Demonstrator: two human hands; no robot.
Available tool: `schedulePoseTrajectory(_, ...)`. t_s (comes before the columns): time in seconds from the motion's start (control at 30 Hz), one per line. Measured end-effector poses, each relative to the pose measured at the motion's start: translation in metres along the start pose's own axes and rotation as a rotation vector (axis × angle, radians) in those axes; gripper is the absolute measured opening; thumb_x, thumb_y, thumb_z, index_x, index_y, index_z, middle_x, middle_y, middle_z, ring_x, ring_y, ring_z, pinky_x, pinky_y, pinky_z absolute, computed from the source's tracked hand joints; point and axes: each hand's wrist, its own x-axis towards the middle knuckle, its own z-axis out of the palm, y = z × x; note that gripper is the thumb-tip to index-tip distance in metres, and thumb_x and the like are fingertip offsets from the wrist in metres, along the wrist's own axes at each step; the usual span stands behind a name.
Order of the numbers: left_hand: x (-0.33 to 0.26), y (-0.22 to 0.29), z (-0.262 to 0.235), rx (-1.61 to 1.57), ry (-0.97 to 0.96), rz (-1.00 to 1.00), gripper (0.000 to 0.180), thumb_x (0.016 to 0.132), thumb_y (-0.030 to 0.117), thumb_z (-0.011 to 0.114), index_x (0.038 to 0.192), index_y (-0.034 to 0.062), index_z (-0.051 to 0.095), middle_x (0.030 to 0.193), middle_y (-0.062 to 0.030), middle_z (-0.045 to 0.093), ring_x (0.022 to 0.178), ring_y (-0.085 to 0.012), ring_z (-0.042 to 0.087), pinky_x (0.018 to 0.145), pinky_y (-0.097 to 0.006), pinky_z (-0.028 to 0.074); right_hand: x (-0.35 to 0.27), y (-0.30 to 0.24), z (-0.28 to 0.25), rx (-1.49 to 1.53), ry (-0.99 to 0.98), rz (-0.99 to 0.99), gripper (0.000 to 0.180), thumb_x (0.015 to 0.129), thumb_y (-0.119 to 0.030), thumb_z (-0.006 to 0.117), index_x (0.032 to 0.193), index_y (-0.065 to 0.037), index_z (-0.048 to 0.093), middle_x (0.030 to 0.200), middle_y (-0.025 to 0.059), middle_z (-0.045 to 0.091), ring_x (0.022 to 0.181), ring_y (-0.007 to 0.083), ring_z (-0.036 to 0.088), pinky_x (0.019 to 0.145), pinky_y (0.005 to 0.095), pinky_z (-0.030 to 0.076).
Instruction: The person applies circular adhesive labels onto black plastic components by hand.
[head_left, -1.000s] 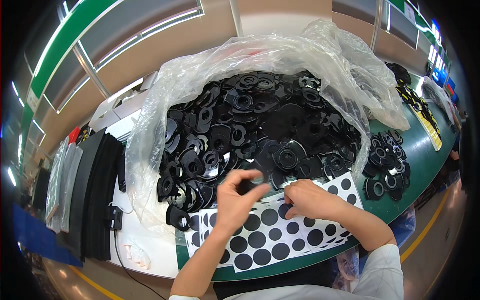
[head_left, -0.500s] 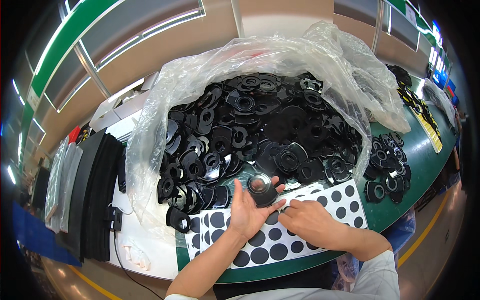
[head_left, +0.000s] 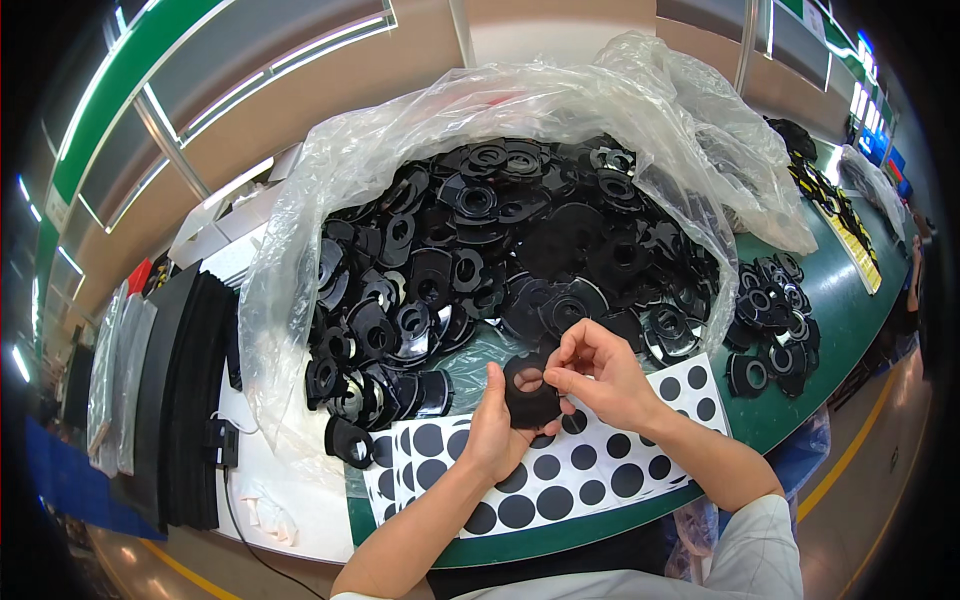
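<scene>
Black disc now upright between hands

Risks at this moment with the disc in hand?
1. The left hand holds the black plastic disc only by its edge, while the right hand pinches at its centre hole; it may tilt or slip.
2. Both hands hover over the sheet of black round stickers; a dropped disc could land on it and crease it.
3. The heap of black discs spills out of the clear bag; parts might slide onto the work area.

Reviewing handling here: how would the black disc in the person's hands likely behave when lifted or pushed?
The black disc looks thin and flat, so probably light. It keeps its shape between the left hand and right hand, so likely fairly stiff. Its glossy face may be slippery.
</scene>
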Motion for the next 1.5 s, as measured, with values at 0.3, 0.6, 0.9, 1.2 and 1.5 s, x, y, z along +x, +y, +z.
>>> schedulePoseTrajectory(0.3,0.000,-0.001,-0.002,0.014,-0.007,0.015,0.057,0.099,0.057,0.015,0.103,0.0100,0.048,0.104,-0.0080,0.056,0.093,-0.0226,0.058,0.068,-0.035,0.045,0.001,0.007,0.001,-0.009,0.006,0.006,0.016,0.086,-0.002,0.064,0.088,-0.004,0.048,0.079,0.0023,0.058,0.057,0.0056,0.055,0.052,0.0188,0.045)
schedulePoseTrajectory(0.6,0.000,-0.001,-0.002,0.007,-0.003,0.016,0.058,0.099,0.057,0.016,0.104,0.0094,0.048,0.103,-0.0082,0.056,0.092,-0.0237,0.059,0.068,-0.035,0.046,0.001,0.007,0.001,-0.014,0.006,0.013,0.016,0.086,-0.002,0.064,0.088,-0.004,0.049,0.078,0.0018,0.058,0.056,0.0052,0.055,0.052,0.0185,0.044)
schedulePoseTrajectory(0.9,-0.001,0.000,-0.001,0.002,-0.026,0.022,0.057,0.098,0.058,0.018,0.102,0.0098,0.048,0.101,-0.0084,0.057,0.091,-0.0237,0.060,0.067,-0.034,0.045,0.001,0.005,0.001,-0.049,0.010,0.024,0.015,0.086,-0.002,0.064,0.087,-0.004,0.049,0.078,0.0016,0.058,0.057,0.0054,0.055,0.052,0.0184,0.044)
schedulePoseTrajectory(1.2,0.000,-0.001,-0.004,0.018,-0.040,0.038,0.015,0.097,0.023,0.047,0.103,0.0082,0.048,0.100,-0.0075,0.058,0.087,-0.0190,0.058,0.063,-0.033,0.045,-0.003,0.006,0.005,-0.205,0.061,-0.082,0.017,0.083,0.002,0.066,0.084,-0.004,0.049,0.081,0.0061,0.063,0.062,0.0082,0.058,0.056,0.0213,0.048)
schedulePoseTrajectory(1.5,-0.001,-0.003,-0.005,0.020,0.023,0.065,0.022,0.097,0.014,0.045,0.117,0.0052,0.047,0.100,-0.0102,0.058,0.081,-0.0182,0.056,0.063,-0.031,0.047,-0.009,-0.004,0.015,-1.339,0.192,-0.924,0.023,0.071,-0.010,0.068,0.093,-0.009,0.065,0.085,0.0043,0.062,0.094,0.0249,0.058,0.080,0.0366,0.047)
